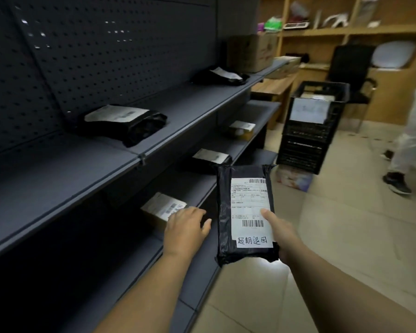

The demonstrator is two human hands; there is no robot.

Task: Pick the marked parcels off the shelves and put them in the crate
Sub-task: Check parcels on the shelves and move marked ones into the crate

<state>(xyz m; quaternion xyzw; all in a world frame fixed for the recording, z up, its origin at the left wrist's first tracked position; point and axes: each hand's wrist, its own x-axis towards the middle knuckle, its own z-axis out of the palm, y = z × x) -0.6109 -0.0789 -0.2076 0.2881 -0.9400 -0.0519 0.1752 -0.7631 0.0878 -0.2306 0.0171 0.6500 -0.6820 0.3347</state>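
Parcel point(246, 212) in black wrap, carrying a printed label and a handwritten strip along its lower edge, gripped by right hand point(280, 234), thumb pressed on the label, other fingers hidden behind the wrap. Held in the air just off the front edge of the shelves point(139, 159), so off the shelf but not yet in the crate point(312, 126). Left hand point(186, 228) spread loosely over the lower shelf, fingers relaxed and holding nothing, just beside a tan boxed parcel point(163, 209); cannot tell whether touching it.

Crate well apart from the held parcel, on the floor beyond the far end of the shelves, stacked on another crate, with a white sheet on its near face. Something pale visible inside its rim, probably parcels dropped there already, though too blurred to be sure.

Several parcels left on the shelves: two black ones on the upper level, more black and tan ones on the lower levels. Markings on those unreadable, so number left to pick unknown. Judged partway through: one marked parcel in hand, carry to the crate pending, more checking of the shelves likely.
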